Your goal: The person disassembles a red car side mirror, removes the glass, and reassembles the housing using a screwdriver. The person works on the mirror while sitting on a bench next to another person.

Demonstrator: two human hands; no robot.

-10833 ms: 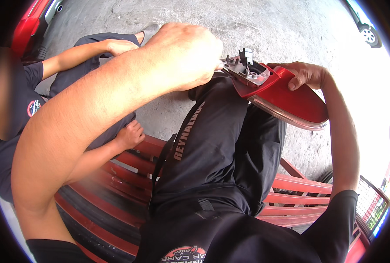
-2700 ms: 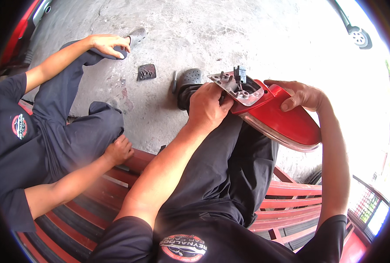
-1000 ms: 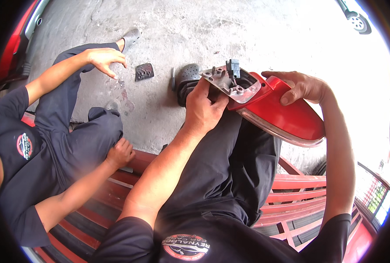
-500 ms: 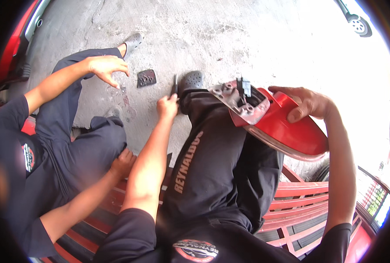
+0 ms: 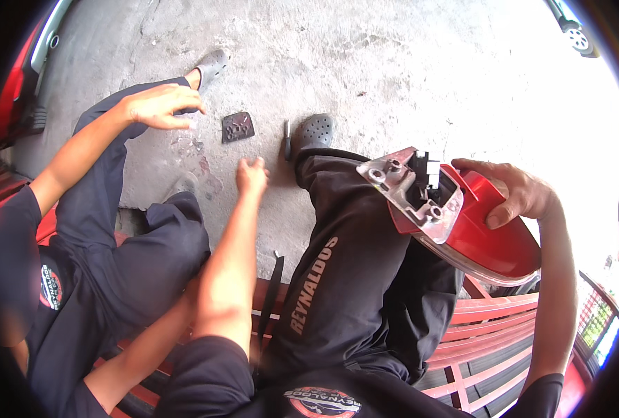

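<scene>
My right hand (image 5: 515,195) grips a red car side mirror (image 5: 494,240) by its shell, thumb on the near face and fingers behind. The mirror's bare metal bracket (image 5: 410,191), with bolt holes and a grey and black connector (image 5: 428,169), points left over my knee. Out over the floor, my left hand (image 5: 252,175) is empty, its fingers loosely bent and apart. A screwdriver (image 5: 287,143) with a dark handle and a bright shaft lies on the concrete beside my shoe, apart from that hand.
A flat black plate (image 5: 238,128) lies on the concrete floor (image 5: 393,76). To my left sits another person in dark clothes, one hand (image 5: 162,106) held out. We sit on a red slatted bench (image 5: 487,310). A red car (image 5: 27,76) stands far left, and another vehicle's wheel (image 5: 577,38) shows far right.
My left hand has let go of the screwdriver, now on the floor, and drawn back from it. My right hand still holds the mirror, which sits slightly lower and further right in view.
</scene>
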